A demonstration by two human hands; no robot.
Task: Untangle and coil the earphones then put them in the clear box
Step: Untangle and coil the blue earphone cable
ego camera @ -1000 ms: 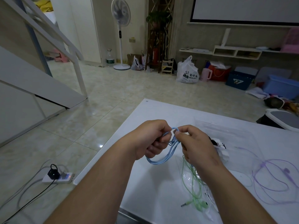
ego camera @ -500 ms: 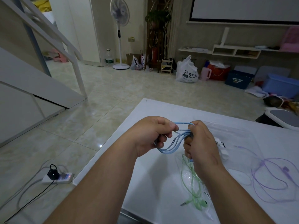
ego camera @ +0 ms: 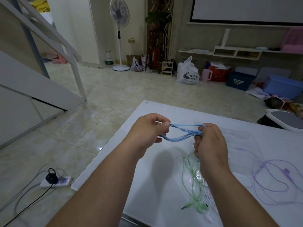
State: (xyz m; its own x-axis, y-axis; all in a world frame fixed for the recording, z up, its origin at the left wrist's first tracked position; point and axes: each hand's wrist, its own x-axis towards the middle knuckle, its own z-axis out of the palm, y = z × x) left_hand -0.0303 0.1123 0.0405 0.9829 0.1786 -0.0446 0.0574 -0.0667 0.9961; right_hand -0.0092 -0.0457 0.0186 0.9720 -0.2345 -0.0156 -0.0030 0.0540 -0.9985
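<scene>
Above the white table [ego camera: 147, 181] I hold a bundle of blue earphones [ego camera: 182, 131], its cable looped several times into a long oval. My left hand [ego camera: 147, 130] pinches the left end of the loops. My right hand [ego camera: 209, 145] is closed around the right end. The clear box [ego camera: 246, 138] lies on the table just behind my right hand, hard to make out and partly hidden by it. Green earphones [ego camera: 195, 182] lie loose on the table below my right hand. Purple earphones [ego camera: 275, 179] lie spread out to the right.
A white cable and a crumpled clear wrapper [ego camera: 208, 194] lie among the green earphones. The table's left edge runs beside the tiled floor, where a power strip [ego camera: 57, 182] with cables lies. A grey-topped stool [ego camera: 285, 118] stands past the table's far right edge.
My hands have drawn apart, stretching the blue loops into a wider, flatter oval. My right hand shifted right and its grip turned around the bundle's end.
</scene>
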